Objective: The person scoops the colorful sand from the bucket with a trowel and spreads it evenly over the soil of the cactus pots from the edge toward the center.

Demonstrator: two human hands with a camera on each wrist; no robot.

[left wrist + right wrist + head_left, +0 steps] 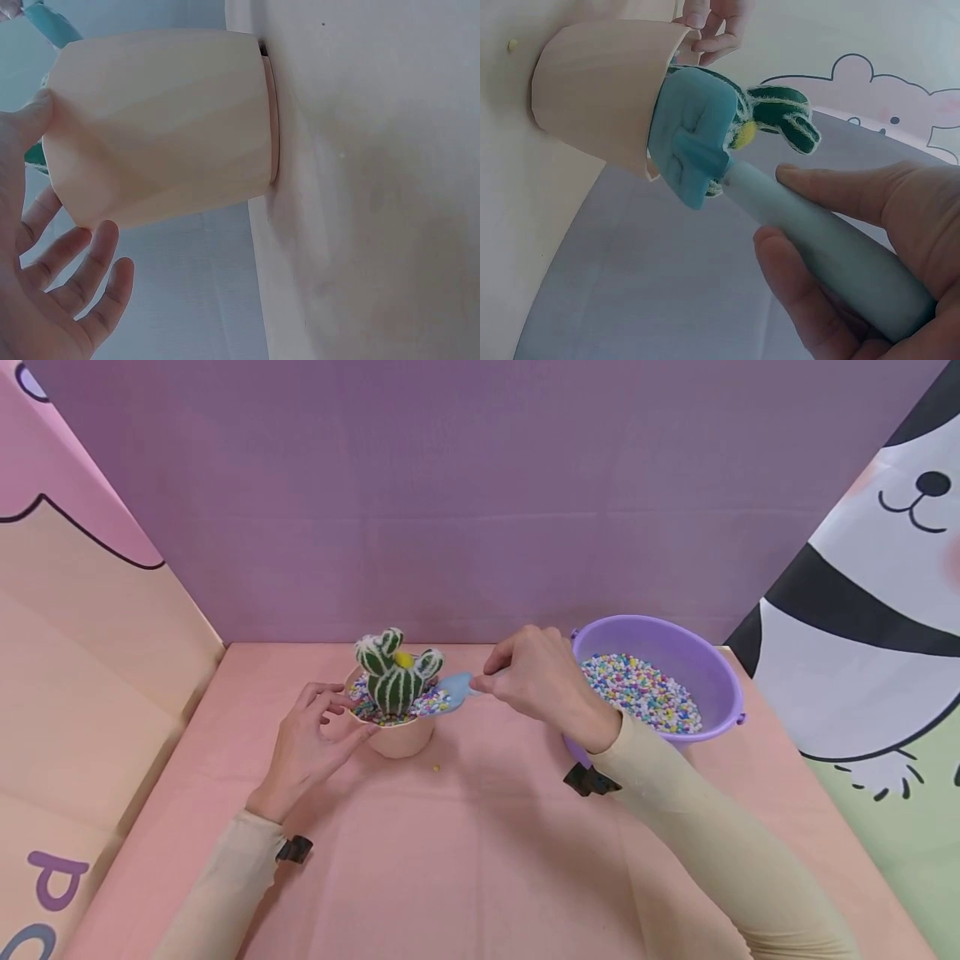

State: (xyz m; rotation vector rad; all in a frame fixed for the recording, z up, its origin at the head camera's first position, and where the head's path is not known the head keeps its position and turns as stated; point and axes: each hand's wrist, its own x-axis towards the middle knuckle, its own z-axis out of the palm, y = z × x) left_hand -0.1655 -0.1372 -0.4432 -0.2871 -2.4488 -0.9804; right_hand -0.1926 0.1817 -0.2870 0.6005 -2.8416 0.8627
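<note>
A felt cactus, green with white stripes and a yellow bloom, stands in a peach flower pot. Multicoloured pebbles surround its base. My left hand holds the pot's rim from the left, thumb at the near side and fingertips farther round; in the left wrist view some fingers hang free of the wall. With my right hand I grip the handle of a small blue toy shovel. Its blade tilts over the pot's right rim, with pebbles at its tip in the head view.
A purple bucket holding more multicoloured pebbles stands at the back right, partly behind my right forearm. One yellow pebble lies on the pink tabletop in front of the pot. A purple backdrop rises behind the table.
</note>
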